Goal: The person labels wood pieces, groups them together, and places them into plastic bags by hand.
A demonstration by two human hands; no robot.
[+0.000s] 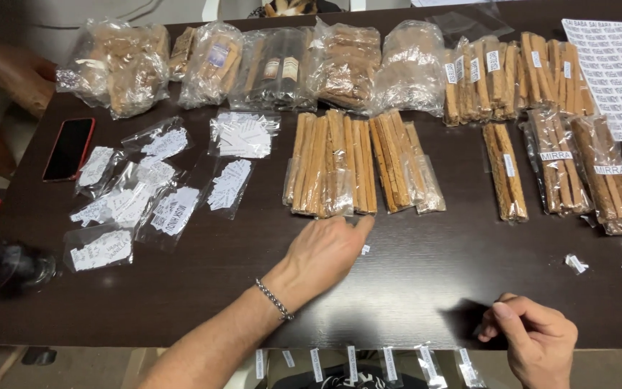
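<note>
In the middle of the frame the left hand [323, 250], with a metal chain bracelet [275, 300] at the wrist, lies palm down and open on the dark brown wooden table [203, 274], its fingertips [363, 222] just below the clear plastic packets of light brown sticks [330, 163] and near a small white paper label [365, 249]. At the lower right of the frame the right hand [534, 338] is loosely closed, the thumb pressed to the forefinger, but I cannot tell if it grips something. A black phone in a red case [69, 148] lies at the upper left, beside small clear bags of white labels [132, 198].
</note>
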